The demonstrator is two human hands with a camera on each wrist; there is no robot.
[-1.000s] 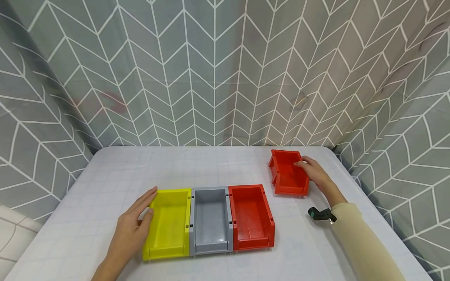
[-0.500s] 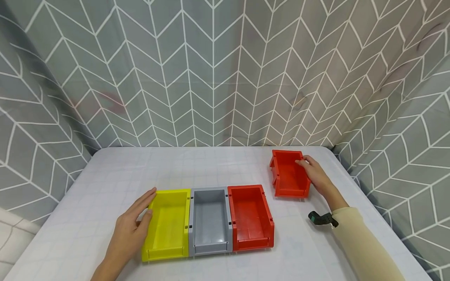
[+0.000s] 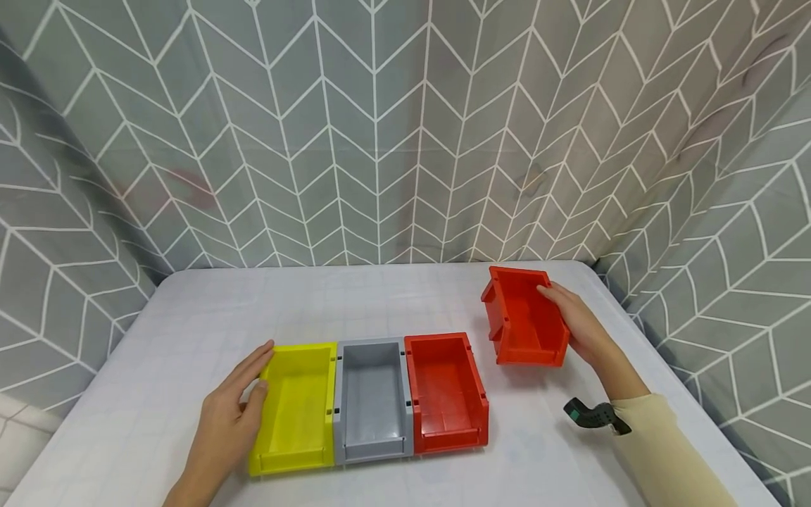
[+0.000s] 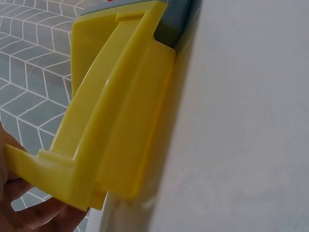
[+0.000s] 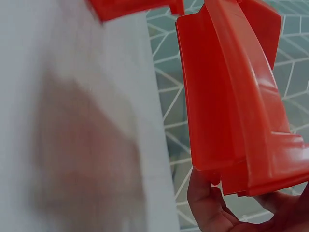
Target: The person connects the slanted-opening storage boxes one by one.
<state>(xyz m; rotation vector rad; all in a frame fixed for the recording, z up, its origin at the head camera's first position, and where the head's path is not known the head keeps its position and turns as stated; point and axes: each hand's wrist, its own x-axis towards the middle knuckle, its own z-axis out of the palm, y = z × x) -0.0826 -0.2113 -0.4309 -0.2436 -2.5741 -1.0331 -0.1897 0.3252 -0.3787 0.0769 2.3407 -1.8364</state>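
Note:
In the head view, a yellow bin point(image 3: 298, 405), a grey bin point(image 3: 374, 394) and a red bin point(image 3: 446, 391) stand joined side by side on the table. My left hand point(image 3: 224, 419) rests against the yellow bin's left wall, fingers fairly straight, thumb at the rim; the left wrist view shows the yellow bin point(image 4: 116, 111) from its front. At the right, my right hand point(image 3: 579, 320) grips a second red bin point(image 3: 526, 317) by its right wall, thumb inside. This bin is tilted and raised off the table, with a shadow under it. The right wrist view shows fingers point(image 5: 205, 200) under its wall.
A white cloth covers the table point(image 3: 209, 310), with patterned grey curtains point(image 3: 380, 141) behind and at both sides. A black wrist-worn device point(image 3: 592, 414) sticks out at the right sleeve. The held red bin is apart from the joined row.
The right hand has lifted its red bin off the table and tilted it, moving slightly nearer. The left hand stays at the yellow bin. The head view has shifted a little.

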